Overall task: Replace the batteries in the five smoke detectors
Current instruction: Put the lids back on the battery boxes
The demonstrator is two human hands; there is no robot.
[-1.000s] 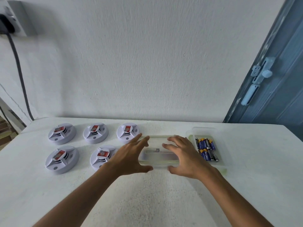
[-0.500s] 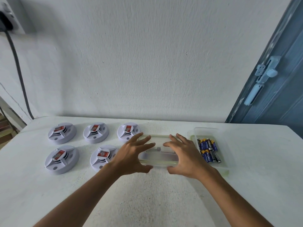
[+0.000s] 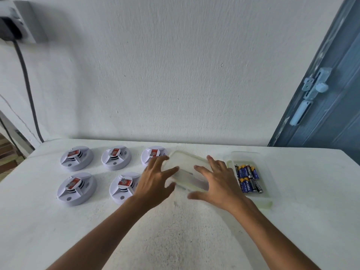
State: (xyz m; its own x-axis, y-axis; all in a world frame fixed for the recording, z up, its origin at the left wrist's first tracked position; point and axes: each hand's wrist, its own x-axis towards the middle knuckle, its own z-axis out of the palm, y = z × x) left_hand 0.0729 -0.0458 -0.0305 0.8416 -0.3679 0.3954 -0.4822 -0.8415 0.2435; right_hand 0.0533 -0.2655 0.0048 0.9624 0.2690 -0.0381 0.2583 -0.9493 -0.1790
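Observation:
Five white round smoke detectors lie on the white table at the left, each with a red-labelled battery on top: three in the back row and two in front. An empty clear plastic container sits blurred and turned askew at the middle. My left hand holds its left end and my right hand its right end, thumbs on the near side and fingers spread over the top. Right of it, a clear tray holds several blue and black batteries.
A white wall rises straight behind the table. A dark cable hangs from a wall socket at the upper left. A blue door with a latch stands at the right. Bare tabletop lies in front of my arms.
The clear container has turned askew between my hands and looks blurred. My fingers have spread wider over it. The detectors and the battery tray have not moved.

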